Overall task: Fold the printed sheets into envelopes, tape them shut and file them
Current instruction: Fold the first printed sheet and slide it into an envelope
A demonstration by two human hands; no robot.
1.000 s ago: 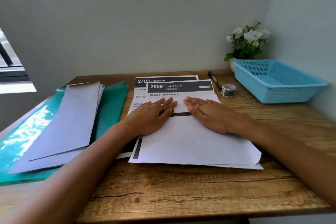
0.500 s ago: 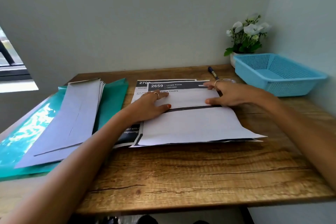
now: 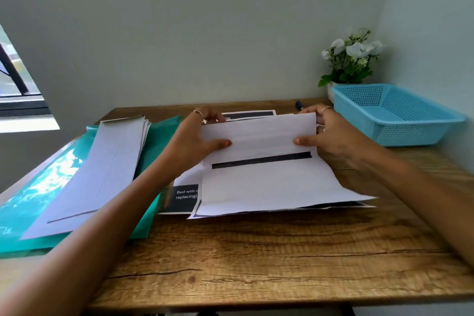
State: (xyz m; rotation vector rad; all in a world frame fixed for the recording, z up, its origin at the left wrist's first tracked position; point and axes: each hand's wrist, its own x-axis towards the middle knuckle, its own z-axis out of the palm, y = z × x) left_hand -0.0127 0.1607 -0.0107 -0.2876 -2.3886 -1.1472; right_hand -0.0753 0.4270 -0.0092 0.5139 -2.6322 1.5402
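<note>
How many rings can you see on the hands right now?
3. One ring is on the left hand. Two are on the right hand: an upper ring near the sheet's top edge and a lower ring just below. Fingers behind the top sheet may hide more.

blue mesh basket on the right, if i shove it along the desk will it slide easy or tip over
The blue mesh basket probably slides easily: it looks like thin perforated plastic and nothing shows inside it, so it is likely light. Tipping seems unlikely, since it is low and wide with a flat base on the wooden desk. Its walls may flex a little under a push.
</note>
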